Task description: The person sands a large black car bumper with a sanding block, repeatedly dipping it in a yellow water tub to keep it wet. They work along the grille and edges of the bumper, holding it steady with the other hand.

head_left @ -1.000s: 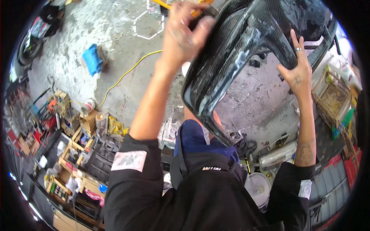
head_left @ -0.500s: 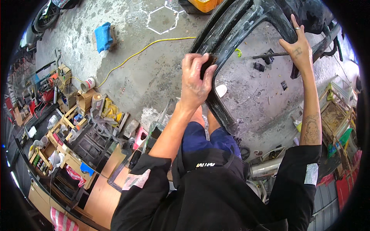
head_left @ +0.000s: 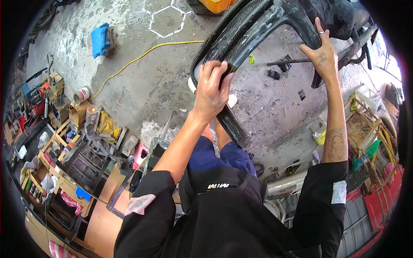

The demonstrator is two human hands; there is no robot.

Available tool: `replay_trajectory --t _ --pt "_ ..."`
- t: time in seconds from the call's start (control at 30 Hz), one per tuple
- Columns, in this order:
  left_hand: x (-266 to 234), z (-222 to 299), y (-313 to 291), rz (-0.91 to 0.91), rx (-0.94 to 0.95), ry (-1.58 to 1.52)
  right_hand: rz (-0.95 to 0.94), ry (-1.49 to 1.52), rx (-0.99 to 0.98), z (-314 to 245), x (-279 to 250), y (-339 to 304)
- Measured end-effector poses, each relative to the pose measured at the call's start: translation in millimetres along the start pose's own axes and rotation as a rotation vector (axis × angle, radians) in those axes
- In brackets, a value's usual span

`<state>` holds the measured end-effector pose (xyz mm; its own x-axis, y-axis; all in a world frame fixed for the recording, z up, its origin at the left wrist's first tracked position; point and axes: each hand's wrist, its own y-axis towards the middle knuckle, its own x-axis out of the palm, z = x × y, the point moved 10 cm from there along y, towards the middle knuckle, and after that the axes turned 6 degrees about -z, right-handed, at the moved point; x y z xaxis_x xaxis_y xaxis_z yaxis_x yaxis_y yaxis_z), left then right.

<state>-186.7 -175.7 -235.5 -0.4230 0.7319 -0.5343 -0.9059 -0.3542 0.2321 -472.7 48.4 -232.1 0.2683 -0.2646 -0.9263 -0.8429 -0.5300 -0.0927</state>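
Observation:
A large glossy black carbon-fibre panel, with curved ribs and a wide opening, fills the upper middle and has whitish smears on it. My left hand is closed at its near-left corner, fingers bent over the edge. Something small and dark is pinched by the thumb, but I cannot make out what it is. On the far right side, my right hand grips the panel's arm between thumb and fingers. A thin dark rod ends near that hand, beside a black tubular frame.
A yellow cable runs across the stained concrete floor. A blue cloth lies on a block at left. A cluttered wooden bench stands at lower left, and stacked scrap at right. An orange crate sits at the top.
The whole scene has slid left in the view. My left hand has shifted slightly along the panel's edge, showing more of its near-left corner. My right hand keeps its grip.

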Motion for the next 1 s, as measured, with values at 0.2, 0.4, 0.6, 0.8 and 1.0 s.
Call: replay_trajectory --t 0.2,0.4,0.6,0.8,1.0 --pt "2.4 -0.5 99.5 0.190 0.134 -0.132 -0.005 -0.051 -0.018 -14.0 17.1 13.1" --pt "-64.0 -29.6 -21.7 0.159 -0.237 -0.027 -0.060 0.022 0.076 1.0 2.2 -1.6" --pt "-17.7 -4.8 -49.5 0.023 -0.180 0.086 -0.050 0.040 0.020 -11.2 14.3 9.1" --pt "-9.2 -8.6 -51.8 0.027 -0.106 -0.001 -0.066 0.055 -0.077 1.0 5.2 2.6" --pt "6.9 -0.8 1.9 0.010 0.000 0.041 -0.071 0.067 -0.023 -7.0 13.8 5.6"
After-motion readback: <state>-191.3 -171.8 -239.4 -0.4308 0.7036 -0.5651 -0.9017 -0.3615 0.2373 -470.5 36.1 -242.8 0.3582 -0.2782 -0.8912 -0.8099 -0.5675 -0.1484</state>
